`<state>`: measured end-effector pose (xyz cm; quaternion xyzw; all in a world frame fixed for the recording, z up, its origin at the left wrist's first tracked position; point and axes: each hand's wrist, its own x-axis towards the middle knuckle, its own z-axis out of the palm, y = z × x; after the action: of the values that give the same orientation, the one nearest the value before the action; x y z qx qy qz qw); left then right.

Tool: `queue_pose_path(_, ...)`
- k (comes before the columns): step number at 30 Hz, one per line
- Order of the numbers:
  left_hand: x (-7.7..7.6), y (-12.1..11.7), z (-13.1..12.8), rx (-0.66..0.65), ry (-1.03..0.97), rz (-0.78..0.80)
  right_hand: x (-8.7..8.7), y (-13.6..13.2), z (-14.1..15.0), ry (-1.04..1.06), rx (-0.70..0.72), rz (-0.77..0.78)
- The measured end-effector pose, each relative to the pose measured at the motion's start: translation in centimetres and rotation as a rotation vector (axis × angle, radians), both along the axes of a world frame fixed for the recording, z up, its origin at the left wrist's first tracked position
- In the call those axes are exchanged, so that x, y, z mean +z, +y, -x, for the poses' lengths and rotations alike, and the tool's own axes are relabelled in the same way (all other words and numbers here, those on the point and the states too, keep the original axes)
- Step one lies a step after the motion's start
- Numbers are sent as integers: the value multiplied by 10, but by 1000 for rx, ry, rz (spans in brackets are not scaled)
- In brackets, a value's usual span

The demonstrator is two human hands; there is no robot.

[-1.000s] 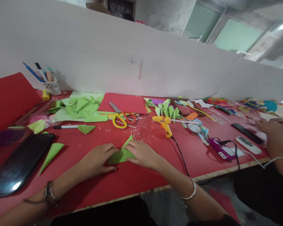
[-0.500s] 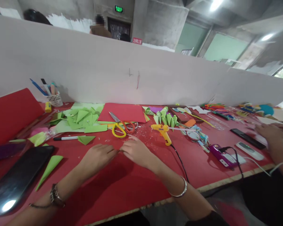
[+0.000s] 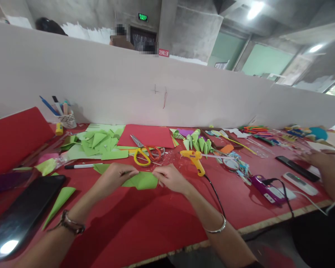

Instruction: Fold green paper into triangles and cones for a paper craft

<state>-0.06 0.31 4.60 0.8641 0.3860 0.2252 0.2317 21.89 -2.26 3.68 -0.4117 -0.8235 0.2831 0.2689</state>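
A piece of green paper (image 3: 142, 181) is stretched between my two hands above the red table (image 3: 139, 227). My left hand (image 3: 117, 178) pinches its left end, and my right hand (image 3: 170, 178) pinches the right end. The paper bulges slightly in the middle, as if partly curled. Behind it lie yellow-and-orange-handled scissors (image 3: 142, 150). Another green paper piece (image 3: 99, 168) shows just behind my left hand, beside a white marker (image 3: 82, 166). A rolled green paper cone (image 3: 58, 206) rests left of my left forearm.
A yellow glue gun (image 3: 194, 160) with a black cord lies to the right. Cut green paper (image 3: 96, 140), red sheets (image 3: 146, 136) and small green cones (image 3: 197, 142) line the back. A black phone (image 3: 25, 212) is at left, a purple power strip (image 3: 268, 189) at right, near another person's hand (image 3: 321, 159).
The green paper now shows between my hands, which have moved slightly apart; before, it was not visible there. The whole view has shifted a little.
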Motion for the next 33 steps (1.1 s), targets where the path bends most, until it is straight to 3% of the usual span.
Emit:
queue_pose_path(2, 0, 3, 5, 8, 1, 18, 1, 1, -4, 31, -44, 13)
queue_pose_path(5, -2, 3, 7, 21, 22, 5, 1, 1, -3, 113, -133, -102)
queue_pose_path(9, -4, -2, 1, -30, 25, -45, -2, -4, 7, 67, -23, -153)
queue_pose_path(13, 3, -9, -4, 31, -18, -399, -9, -7, 16, 80, -74, -130)
queue_pose_path(16, 6, -16, -9, 44, 100, -665, -15, -10, 21, 109, -111, -144)
queue_pose_path(20, 4, -23, -14, -54, 269, -797, -20, -15, 26, 76, -63, -145)
queue_pose_path(24, 3, -15, -4, 0, 257, -814, -19, -17, 24, 110, -77, -162)
queue_pose_path(28, 4, 1, 20, 160, 230, -755, -17, -15, 20, 218, -161, -140)
queue_pose_path(31, 1, 4, 26, 341, 40, -536, -19, -12, 21, 379, -286, -39)
queue_pose_path(33, -2, 2, 19, 340, -173, -304, -21, -12, 25, 513, -301, 118)
